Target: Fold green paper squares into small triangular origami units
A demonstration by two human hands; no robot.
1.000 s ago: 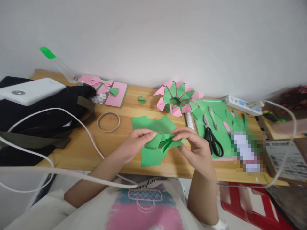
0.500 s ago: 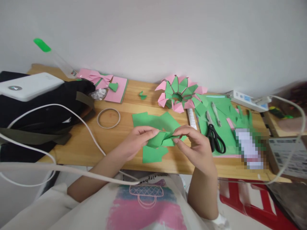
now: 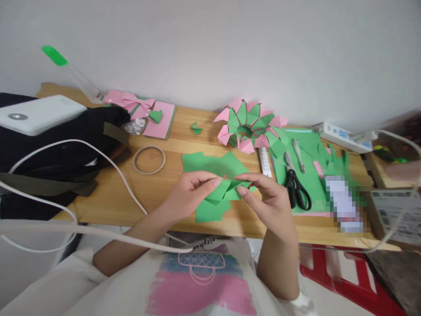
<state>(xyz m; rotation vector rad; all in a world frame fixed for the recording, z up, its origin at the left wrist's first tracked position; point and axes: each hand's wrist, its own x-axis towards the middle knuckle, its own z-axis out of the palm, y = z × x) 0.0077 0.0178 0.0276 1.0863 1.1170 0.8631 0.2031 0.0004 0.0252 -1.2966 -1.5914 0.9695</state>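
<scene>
A folded green paper piece (image 3: 221, 191) is held between my two hands over the table's front part. My left hand (image 3: 192, 193) pinches its left end between thumb and fingers. At the right end, my right hand (image 3: 268, 199) grips a folded flap with thumb and forefinger. Flat green paper sheets (image 3: 210, 165) lie behind the hands, and another green sheet (image 3: 210, 211) lies below them. Farther back stands a ring of pink and green folded paper (image 3: 245, 127). Next to it is a white tube (image 3: 265, 162), partly under the ring's edge.
Black scissors (image 3: 296, 188) and a cutter (image 3: 298, 156) lie on green paper at right. A tape roll (image 3: 149, 160) is at left, near a black bag (image 3: 59, 162) with a white power bank (image 3: 42, 115). White cables (image 3: 108, 239) cross in front. A power strip (image 3: 345, 138) sits back right.
The green piece's right flap has opened a little from its fold, and my right fingers have shifted along it. The whole view has moved slightly.
</scene>
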